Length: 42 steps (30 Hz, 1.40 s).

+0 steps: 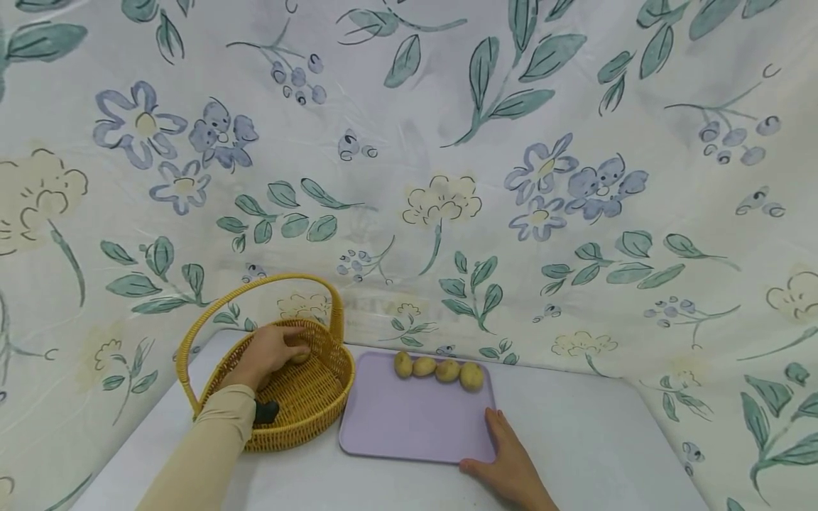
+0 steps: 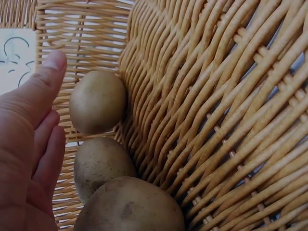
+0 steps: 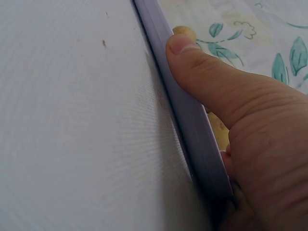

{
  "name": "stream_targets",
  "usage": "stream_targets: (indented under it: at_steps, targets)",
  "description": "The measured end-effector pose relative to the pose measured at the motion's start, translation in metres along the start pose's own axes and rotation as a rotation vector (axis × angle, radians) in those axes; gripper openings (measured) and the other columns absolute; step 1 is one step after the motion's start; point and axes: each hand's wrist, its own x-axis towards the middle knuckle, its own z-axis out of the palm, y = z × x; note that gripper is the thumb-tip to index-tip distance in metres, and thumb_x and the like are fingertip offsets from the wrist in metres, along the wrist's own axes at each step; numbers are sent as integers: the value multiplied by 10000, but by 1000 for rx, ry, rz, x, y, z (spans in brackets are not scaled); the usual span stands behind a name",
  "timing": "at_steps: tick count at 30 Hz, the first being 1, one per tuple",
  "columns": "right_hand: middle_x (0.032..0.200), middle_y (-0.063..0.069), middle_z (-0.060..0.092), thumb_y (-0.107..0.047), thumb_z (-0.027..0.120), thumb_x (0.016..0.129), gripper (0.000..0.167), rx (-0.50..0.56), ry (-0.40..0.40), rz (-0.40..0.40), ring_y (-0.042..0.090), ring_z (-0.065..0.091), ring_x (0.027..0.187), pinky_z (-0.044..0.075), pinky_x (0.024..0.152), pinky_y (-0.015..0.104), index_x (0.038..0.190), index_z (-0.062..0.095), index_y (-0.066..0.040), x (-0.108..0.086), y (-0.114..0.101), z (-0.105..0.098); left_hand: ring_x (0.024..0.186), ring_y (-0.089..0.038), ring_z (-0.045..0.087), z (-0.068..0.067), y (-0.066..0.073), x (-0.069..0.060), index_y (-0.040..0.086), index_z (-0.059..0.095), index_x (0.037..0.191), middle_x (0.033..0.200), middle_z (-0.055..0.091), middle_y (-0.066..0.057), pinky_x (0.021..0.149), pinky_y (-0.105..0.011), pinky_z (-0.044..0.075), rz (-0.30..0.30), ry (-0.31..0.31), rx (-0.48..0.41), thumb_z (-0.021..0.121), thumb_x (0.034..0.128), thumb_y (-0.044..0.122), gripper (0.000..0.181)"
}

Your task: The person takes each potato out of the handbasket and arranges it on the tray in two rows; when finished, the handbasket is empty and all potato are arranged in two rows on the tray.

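Note:
My left hand reaches into a yellow wicker basket with a tall arched handle. In the left wrist view, its thumb and fingers extend beside a potato, not wrapped round it. Two more potatoes lie lower against the woven side, the nearest potato being largest. At the near right corner of a light purple tray, my right hand touches the rim with thumb and fingers spread. The right wrist view has the thumb along the tray's edge. Several potatoes line the tray's far side.
Basket and tray stand side by side on a white table. Behind them hangs a floral cloth. A black object shows at the basket's near side, by the left wrist.

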Motion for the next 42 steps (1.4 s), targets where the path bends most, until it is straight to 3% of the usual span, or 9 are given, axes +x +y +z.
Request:
stream_targets:
  at_steps: [3,6,11,21,32,42]
  targets:
    - [1627,289,297,-564,868,704,1180,-6,3,-2,488,238,1523,256,1229,616,1563,333,44,0,0,0,961,-353,678,0,-1,-1,105,636,1399,1330,663,-241,1052,-629,480,3,-8,15,766,922,331,544]
    - [1627,288,297,-565,870,699,1186,-10,6,2,485,241,1523,255,1230,612,1564,333,43,1,0,0,1171,-447,631,0,-3,0,108,636,1400,1334,662,-237,1076,-651,445,3,-24,35,773,917,331,549]
    - [1626,287,302,-565,875,693,1190,-8,14,-1,481,248,1523,261,1229,608,1563,336,42,2,0,1,1253,-480,583,-1,-7,0,96,643,1390,1333,662,-238,1078,-641,452,29,-30,57,787,905,318,552]
    - [1631,287,286,-567,866,709,1181,-17,-1,-1,485,234,1525,247,1232,613,1564,329,45,1,2,-2,1248,-474,589,6,-7,2,42,642,1376,1345,649,-255,1037,-617,496,62,-47,32,809,886,265,564]
    - [1630,286,291,-571,858,718,1179,-24,-4,-6,487,238,1524,260,1230,610,1565,324,50,0,3,-1,1128,-417,662,6,-6,4,21,670,1332,1253,704,-226,950,-542,564,141,-59,90,845,842,214,555]
    - [1626,292,293,-569,863,712,1183,-14,-1,-6,491,243,1520,260,1227,611,1562,327,54,1,3,1,1119,-382,666,7,-10,5,15,678,1315,1223,719,-199,976,-534,548,177,-67,79,863,813,182,560]
